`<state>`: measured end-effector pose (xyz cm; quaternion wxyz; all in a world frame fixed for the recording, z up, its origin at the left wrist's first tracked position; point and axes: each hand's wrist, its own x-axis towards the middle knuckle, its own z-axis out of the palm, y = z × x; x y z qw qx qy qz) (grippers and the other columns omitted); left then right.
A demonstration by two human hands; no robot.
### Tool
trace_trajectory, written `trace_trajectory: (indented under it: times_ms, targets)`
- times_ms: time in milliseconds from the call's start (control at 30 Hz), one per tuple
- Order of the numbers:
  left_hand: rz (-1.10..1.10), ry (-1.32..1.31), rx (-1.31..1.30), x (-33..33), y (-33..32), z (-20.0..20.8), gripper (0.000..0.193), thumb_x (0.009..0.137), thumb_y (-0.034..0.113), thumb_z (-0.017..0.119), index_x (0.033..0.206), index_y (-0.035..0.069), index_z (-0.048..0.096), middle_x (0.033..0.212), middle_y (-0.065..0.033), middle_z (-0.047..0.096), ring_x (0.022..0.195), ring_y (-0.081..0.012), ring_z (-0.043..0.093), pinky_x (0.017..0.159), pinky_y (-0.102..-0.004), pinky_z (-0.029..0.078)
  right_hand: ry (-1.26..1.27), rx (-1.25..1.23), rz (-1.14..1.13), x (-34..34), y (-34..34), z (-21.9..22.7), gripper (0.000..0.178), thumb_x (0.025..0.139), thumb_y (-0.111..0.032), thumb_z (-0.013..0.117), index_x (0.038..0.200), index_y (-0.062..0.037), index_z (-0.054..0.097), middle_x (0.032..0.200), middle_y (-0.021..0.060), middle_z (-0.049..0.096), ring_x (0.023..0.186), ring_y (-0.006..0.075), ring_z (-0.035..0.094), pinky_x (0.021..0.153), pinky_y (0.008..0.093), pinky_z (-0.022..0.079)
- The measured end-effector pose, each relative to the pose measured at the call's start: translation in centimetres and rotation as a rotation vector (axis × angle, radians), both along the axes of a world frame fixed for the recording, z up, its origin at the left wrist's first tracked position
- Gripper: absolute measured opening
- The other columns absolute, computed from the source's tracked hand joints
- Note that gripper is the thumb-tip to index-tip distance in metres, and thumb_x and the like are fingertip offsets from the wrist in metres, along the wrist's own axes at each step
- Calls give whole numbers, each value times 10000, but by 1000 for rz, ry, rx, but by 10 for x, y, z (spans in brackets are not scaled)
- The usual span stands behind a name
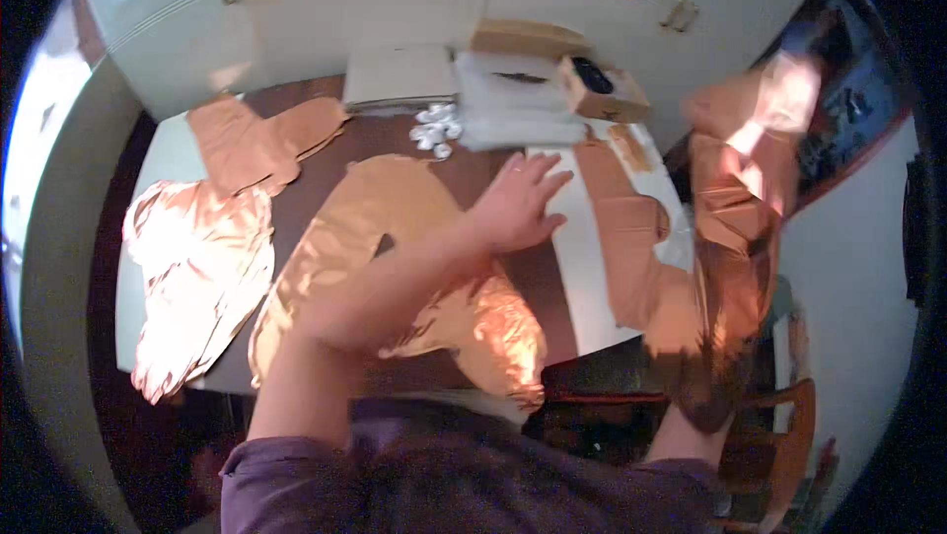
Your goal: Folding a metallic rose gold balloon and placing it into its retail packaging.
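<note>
My left hand (518, 204) is raised over the table with its fingers spread and nothing in them. Below that forearm lies a large curved gold piece (370, 199), satiny and wrinkled, with a shiny coppery end. At the right, a glossy brown piece (735, 228) covers much of my right forearm. Beyond its upper end is my right hand (784, 95), bright and smeared by motion, so its fingers cannot be made out. A flat brown piece (631, 248) lies on the table beside that arm.
At the left lie a shiny crumpled copper piece (202, 278) and a matte brown one (247, 144). Along the back are a pale flat box (400, 78), small white objects (436, 130), clear plastic packaging (508, 100) and an open carton (617, 100). A wooden chair (804, 426) stands at the right.
</note>
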<state>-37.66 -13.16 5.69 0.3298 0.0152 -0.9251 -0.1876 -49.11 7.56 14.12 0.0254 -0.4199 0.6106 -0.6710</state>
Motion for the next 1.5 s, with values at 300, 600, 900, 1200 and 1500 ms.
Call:
trace_trajectory:
  times_ms: [300,600,900,1200,1500]
  targets:
    - [354,-288,24,309,-56,-12,489,776,286,702,1187,56,572,1277,-189,523,1242,-387,456,1054,-513,341,519,384,122,181,-222,-52,171,844,-180,564,865,-14,598,810,220,651,762,377,648,649,474,498]
    - [468,-355,2,333,-18,-26,575,853,420,628,1293,68,509,1375,-173,467,1311,-379,391,1100,-540,269,513,848,75,190,-261,-104,236,869,-280,559,889,-52,617,906,171,656,851,392,625,780,495,488]
    - [448,-318,20,328,-26,-22,538,824,333,673,1258,47,532,1298,-194,503,1255,-401,423,1058,-543,320,965,492,293,132,-215,-124,446,841,-309,636,1203,-56,569,1312,214,471,1224,401,435,1033,500,347]
    - [392,-157,-94,276,-189,-11,258,744,116,670,991,48,639,998,-140,636,882,-342,635,725,-438,526,873,388,347,139,-231,-93,300,823,-232,664,1054,-47,623,1131,171,575,1110,360,523,971,455,411]
    - [523,-402,705,269,-216,-2,241,867,276,679,919,44,723,758,-97,702,663,-203,675,628,-368,552,878,266,578,177,-316,-92,135,836,-152,617,924,-70,678,900,110,609,878,324,609,799,419,494]
